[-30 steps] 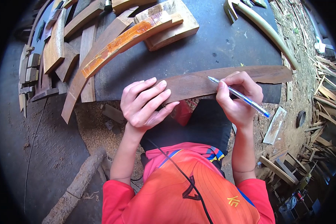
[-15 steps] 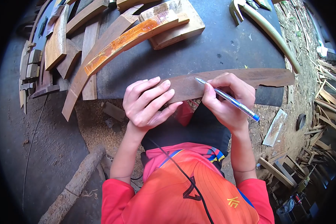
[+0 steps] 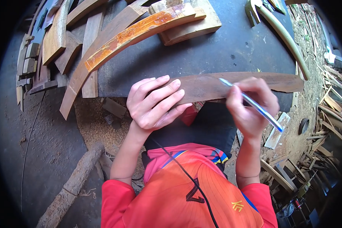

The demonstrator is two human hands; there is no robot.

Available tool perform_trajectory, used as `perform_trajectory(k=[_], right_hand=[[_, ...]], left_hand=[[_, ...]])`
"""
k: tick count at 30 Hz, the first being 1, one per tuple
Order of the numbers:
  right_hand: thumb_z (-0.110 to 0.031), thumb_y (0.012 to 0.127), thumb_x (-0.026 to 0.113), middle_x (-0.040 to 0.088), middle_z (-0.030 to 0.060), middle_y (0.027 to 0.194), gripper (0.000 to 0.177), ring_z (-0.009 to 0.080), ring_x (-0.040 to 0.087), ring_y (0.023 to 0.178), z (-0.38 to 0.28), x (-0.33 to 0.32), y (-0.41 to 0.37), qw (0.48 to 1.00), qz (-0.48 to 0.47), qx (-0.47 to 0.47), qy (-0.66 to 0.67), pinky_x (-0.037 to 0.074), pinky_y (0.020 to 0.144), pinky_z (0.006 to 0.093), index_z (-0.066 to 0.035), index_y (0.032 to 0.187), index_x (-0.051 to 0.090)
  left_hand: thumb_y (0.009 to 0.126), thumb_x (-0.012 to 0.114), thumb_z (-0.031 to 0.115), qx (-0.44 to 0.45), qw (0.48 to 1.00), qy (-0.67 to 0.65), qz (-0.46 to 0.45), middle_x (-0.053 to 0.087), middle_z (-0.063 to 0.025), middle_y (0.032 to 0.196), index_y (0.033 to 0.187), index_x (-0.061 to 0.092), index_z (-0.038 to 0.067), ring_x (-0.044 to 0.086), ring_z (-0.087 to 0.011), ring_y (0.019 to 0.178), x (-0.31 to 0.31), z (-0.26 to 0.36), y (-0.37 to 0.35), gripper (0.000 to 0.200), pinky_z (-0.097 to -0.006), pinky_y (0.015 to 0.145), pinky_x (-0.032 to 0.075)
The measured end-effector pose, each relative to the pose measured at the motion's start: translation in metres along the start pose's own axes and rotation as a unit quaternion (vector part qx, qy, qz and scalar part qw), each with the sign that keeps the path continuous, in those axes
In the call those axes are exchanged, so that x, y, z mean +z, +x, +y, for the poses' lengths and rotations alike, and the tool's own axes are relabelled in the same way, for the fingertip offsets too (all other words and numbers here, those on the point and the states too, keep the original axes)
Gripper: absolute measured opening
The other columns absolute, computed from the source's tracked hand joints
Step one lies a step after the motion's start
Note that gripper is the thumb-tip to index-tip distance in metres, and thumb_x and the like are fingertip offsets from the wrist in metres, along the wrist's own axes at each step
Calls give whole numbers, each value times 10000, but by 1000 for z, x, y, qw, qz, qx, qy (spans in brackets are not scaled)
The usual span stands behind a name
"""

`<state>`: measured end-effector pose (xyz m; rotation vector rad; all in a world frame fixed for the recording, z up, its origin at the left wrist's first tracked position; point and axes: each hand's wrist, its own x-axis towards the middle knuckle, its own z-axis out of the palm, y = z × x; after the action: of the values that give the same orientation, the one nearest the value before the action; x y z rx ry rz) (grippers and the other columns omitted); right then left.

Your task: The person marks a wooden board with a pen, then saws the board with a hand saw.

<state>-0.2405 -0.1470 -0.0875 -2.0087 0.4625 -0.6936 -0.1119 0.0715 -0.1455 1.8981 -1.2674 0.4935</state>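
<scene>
A long dark-brown wooden board (image 3: pixel 205 87), slightly curved, lies along the near edge of the dark work table (image 3: pixel 148 57). Over its left end rests my left hand (image 3: pixel 154 102), fingers stretched out and a little apart on the wood, thumb along the near edge. My right hand (image 3: pixel 252 106) pinches a ballpoint pen (image 3: pixel 260 109) with a clear barrel and a blue end. The pen's tip is at the board's face, right of its middle from my left hand; whether it touches cannot be made out. Motion blurs the right hand slightly.
A curved piece with orange coating (image 3: pixel 140 35) leans across a wooden block (image 3: pixel 190 30) and a long curved board (image 3: pixel 74 91). More wood pieces (image 3: pixel 57 38) crowd the left. A hammer (image 3: pixel 281 34) with a pale handle lies at right. Scrap wood (image 3: pixel 330 110) covers the ground.
My right hand has moved right with the pen, its tip now farther along the board. My left hand stays on the board's left end. The whole view has shifted slightly.
</scene>
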Motion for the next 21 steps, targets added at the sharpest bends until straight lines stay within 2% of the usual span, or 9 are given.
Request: perform_trajectory(k=[6, 10, 16, 19, 21], right_hand=[[40, 862, 810, 743, 41, 777, 121, 54, 680, 651, 15, -15, -4, 996, 14, 83, 23, 533, 609, 221, 2, 876, 696], [26, 864, 821, 734, 21, 751, 127, 46, 669, 631, 18, -11, -3, 999, 13, 48, 17, 515, 585, 215, -3, 873, 698], [3, 859, 830, 725, 20, 723, 131, 47, 674, 623, 19, -14, -1, 999, 19, 43, 6, 512, 584, 212, -8, 858, 699], [1, 856, 829, 724, 20, 719, 130, 46, 672, 619, 19, -13, -1, 999, 17, 40, 3, 511, 584, 211, -10, 855, 699], [0, 853, 829, 725, 21, 717, 130, 46, 672, 617, 19, -12, -1, 999, 18, 40, 1, 512, 586, 211, -11, 854, 699]], left_hand=[[804, 942, 306, 0, 1000, -1, 1, 828, -7, 1100, 1021, 850, 138, 757, -236, 1062, 0, 0, -1, 289, -391, 887, 587], [800, 946, 306, 1, 1000, 1, -3, 829, -9, 1097, 1024, 851, 136, 757, -239, 1061, 0, 0, -1, 297, -391, 891, 587], [799, 947, 307, 1, 1000, 4, -6, 830, -10, 1095, 1029, 853, 137, 756, -240, 1061, -1, 1, 0, 301, -389, 899, 590], [812, 963, 328, 6, 1000, -3, -15, 823, -47, 1149, 1067, 824, 123, 755, -276, 1121, 0, 0, -4, 356, -438, 934, 586], [811, 963, 330, 5, 1000, -4, -18, 823, -47, 1150, 1066, 824, 123, 756, -276, 1122, -1, 0, -4, 357, -437, 934, 586]])
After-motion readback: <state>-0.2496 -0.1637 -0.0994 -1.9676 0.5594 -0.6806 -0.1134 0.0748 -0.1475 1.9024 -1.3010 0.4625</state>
